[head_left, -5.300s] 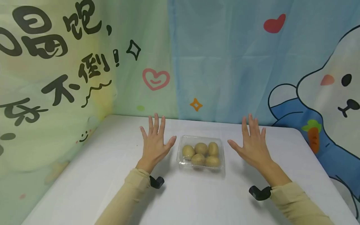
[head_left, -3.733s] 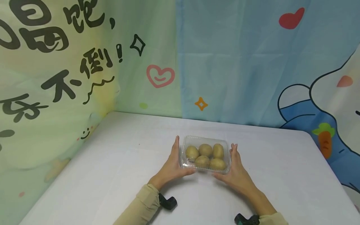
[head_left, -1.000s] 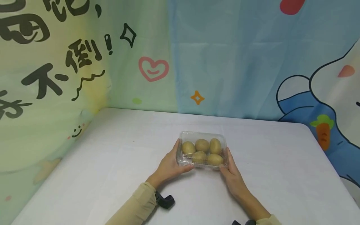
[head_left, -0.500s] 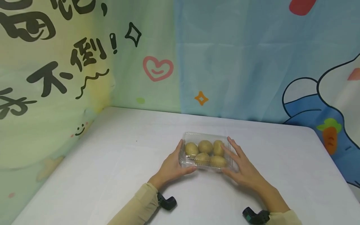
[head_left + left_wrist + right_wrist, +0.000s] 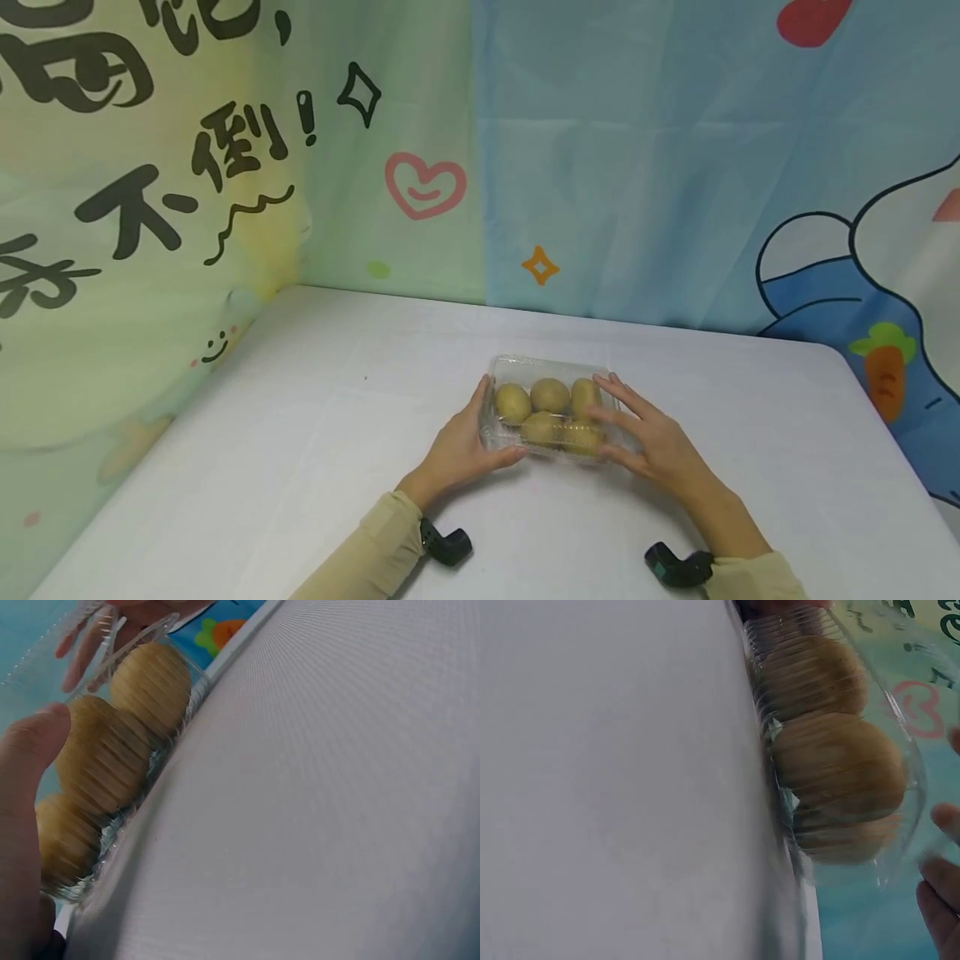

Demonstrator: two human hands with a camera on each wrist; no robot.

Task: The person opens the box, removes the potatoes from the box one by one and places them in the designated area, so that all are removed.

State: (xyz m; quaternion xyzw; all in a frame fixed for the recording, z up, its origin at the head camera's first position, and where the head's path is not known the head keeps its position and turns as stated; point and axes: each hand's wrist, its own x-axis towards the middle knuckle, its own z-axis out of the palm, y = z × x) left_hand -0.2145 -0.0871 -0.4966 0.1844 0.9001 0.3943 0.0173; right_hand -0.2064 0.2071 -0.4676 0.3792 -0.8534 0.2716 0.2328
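Note:
A clear plastic box [image 5: 551, 367] holding several brownish-yellow, oval fruits [image 5: 512, 404] that look like kiwis sits mid-table. My left hand [image 5: 457, 450] grips its left end, thumb along the front and fingers up the left side. That thumb also shows beside the box in the left wrist view. Over the right end of the box is my right hand [image 5: 660, 437], fingers spread and slightly blurred at the lid's right edge. In the right wrist view its fingertips [image 5: 945, 889] appear beyond the transparent lid edge; whether they touch it I cannot tell.
The box stands on a white-covered table [image 5: 337, 442]. Behind it hangs a blue printed curtain [image 5: 615, 167], with a yellow-green one [image 5: 225, 83] at the left. Black wrist-worn cameras [image 5: 447, 546] sit at both sleeves.
Both hands have come from beside the box to its two ends. Over the last second the right hand has left the right side and spread over the lid's right edge. The left keeps its grip.

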